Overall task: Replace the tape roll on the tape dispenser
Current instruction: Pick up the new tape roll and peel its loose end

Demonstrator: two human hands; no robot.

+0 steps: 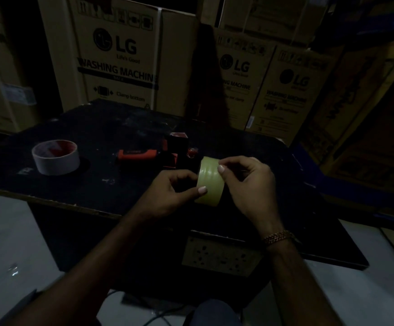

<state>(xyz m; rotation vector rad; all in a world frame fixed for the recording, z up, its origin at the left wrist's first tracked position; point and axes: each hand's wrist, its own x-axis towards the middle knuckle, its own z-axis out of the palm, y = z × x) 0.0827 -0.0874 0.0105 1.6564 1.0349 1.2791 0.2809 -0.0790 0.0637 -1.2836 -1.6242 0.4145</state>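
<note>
A yellowish tape roll (209, 182) is held on edge above the black table (92, 175). My left hand (170, 196) grips its left side, thumb pressed on the outer tape face. My right hand (247, 184) grips the right side, its fingertips on the top of the tape face. Behind the roll lies the tape dispenser (153, 151) with a red and black handle, on its side on the table. A near-empty cardboard core (56, 157) with a red inner print stands at the table's left.
Large cardboard washing machine boxes (118, 57) stand stacked behind the table and at the right. The scene is dim. A cardboard piece (219, 255) hangs below the table's front edge. Pale floor (1, 234) lies to the left.
</note>
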